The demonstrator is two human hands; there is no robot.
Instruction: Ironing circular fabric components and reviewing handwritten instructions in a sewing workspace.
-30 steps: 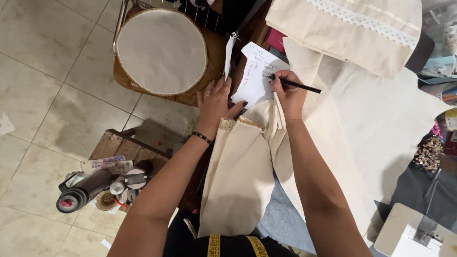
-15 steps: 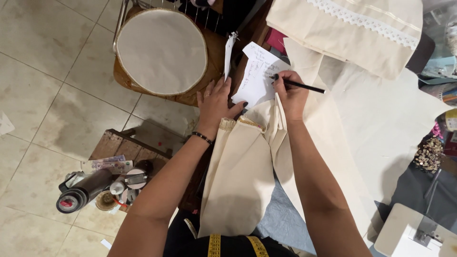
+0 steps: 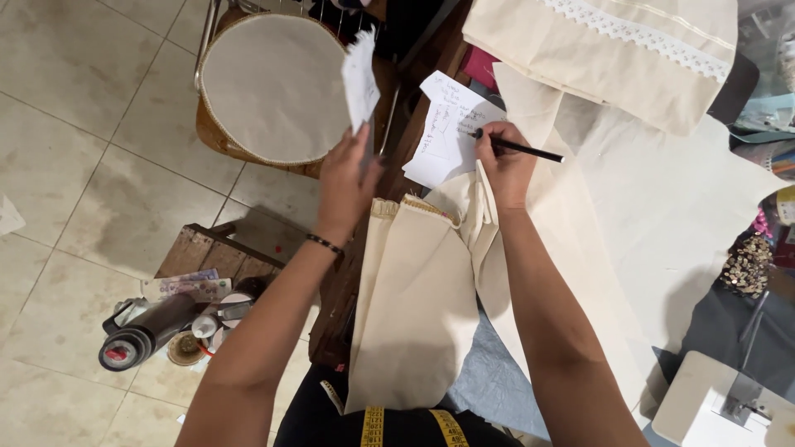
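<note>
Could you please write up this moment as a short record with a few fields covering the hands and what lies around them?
Left hand: left hand raised over the table edge, holding up a small white paper slip
Right hand: right hand grips a black pen, tip on a white note sheet
Work surface: cream fabric piece draped toward the person, more cream cloth spread to the right
Nearby: round padded stool on the tiled floor, yellow measuring tape at the person's front
</note>
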